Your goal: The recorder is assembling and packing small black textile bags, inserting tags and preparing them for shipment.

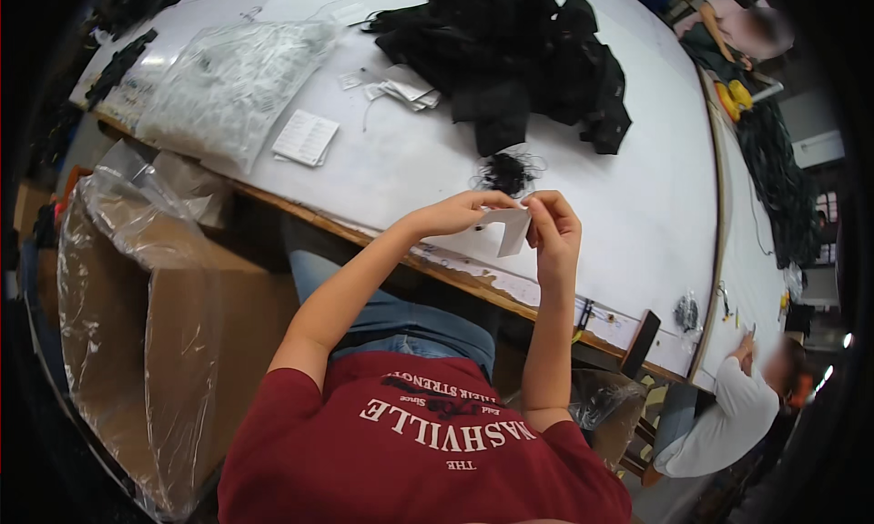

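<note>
Two hands are holding a white tag (513,230) over the worktop (637,205) edge: left hand (455,214) and right hand (555,228) fingers pinching it.

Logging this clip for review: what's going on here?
A person seated at a white worktable holds a small white card tag up between both hands: the left hand pinches its left edge, the right hand its right side. Just beyond lies a tangle of black string, then a heap of black garments, loose tags and a clear plastic bag. A lined cardboard box stands at the person's left.
</note>
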Demonstrator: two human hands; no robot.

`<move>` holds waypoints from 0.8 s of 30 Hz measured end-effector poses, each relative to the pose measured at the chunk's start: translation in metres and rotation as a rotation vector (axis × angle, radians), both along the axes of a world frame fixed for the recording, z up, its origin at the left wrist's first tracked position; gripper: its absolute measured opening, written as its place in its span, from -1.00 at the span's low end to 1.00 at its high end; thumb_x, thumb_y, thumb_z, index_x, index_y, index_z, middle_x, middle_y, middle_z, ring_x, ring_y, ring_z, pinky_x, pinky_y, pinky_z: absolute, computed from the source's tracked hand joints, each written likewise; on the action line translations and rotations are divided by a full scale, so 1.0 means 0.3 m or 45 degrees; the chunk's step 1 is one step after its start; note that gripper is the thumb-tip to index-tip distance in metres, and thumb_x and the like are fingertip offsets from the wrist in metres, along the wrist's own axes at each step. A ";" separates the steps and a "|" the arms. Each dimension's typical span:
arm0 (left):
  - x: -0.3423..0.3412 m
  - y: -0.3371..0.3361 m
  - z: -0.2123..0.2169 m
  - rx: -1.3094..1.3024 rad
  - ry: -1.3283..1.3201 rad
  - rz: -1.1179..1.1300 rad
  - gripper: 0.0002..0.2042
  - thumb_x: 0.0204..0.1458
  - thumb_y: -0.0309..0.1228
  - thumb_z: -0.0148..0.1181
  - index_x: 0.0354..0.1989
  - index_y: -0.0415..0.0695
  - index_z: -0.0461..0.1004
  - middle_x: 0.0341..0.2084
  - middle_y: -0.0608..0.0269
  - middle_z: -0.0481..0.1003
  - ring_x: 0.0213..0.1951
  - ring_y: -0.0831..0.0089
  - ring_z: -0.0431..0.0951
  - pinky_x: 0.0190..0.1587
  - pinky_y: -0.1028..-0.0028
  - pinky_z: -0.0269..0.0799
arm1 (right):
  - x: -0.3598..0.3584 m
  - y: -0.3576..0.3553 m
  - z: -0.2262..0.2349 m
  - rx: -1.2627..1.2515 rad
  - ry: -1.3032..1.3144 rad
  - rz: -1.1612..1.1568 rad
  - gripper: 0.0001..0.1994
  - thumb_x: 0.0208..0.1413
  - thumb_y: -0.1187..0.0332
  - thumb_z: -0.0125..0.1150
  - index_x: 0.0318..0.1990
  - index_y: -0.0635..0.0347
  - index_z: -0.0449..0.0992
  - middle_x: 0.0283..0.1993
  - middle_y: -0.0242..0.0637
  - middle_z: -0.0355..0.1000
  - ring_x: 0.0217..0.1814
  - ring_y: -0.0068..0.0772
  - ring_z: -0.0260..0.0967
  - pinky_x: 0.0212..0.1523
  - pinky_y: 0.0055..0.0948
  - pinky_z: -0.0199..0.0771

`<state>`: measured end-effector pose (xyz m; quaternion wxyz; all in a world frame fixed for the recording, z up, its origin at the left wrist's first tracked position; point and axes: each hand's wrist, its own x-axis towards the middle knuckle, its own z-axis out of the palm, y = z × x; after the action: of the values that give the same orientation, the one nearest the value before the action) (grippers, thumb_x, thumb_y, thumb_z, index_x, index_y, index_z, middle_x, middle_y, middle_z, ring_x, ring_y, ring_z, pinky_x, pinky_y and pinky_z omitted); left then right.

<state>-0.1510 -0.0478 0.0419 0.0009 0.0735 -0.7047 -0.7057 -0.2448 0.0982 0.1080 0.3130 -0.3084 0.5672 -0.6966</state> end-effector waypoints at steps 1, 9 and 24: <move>-0.015 0.002 0.015 -0.137 -0.167 -0.018 -0.71 0.08 -0.35 0.07 -0.01 -0.11 0.42 -0.20 0.18 0.47 -0.08 0.36 0.39 0.04 0.44 0.25 | -0.019 0.006 0.001 -0.044 -0.026 -0.068 -0.90 0.14 0.42 0.11 -0.33 0.25 0.46 -0.51 -0.53 0.30 -0.61 -0.78 0.03 -0.58 -0.71 0.00; -0.133 -0.057 -0.143 -0.711 0.371 0.575 -0.68 -0.08 -0.38 0.21 -0.09 -0.09 0.44 -0.20 0.13 0.44 -0.12 0.17 0.40 -0.03 0.33 0.32 | -0.070 0.242 0.007 -0.214 -0.254 -0.277 -0.92 0.18 0.42 0.03 -0.35 0.19 0.36 -0.54 -0.56 0.21 -0.64 -0.81 0.01 -0.54 -0.78 0.10; -0.181 -0.327 0.143 -0.551 0.719 1.021 -0.73 -0.10 -0.43 0.12 -0.18 -0.16 0.50 -0.34 0.16 0.55 -0.29 0.34 0.54 -0.20 0.48 0.41 | -0.024 0.351 -0.062 -0.005 -0.271 -0.435 -0.92 0.14 0.39 0.09 -0.35 0.18 0.44 -0.57 -0.61 0.19 -0.68 -0.84 -0.05 -0.66 -0.75 -0.11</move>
<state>-0.2054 -0.1459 0.0848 0.4751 0.1422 -0.7230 -0.4809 -0.2521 0.2035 0.0893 0.2480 -0.1327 0.5736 -0.7693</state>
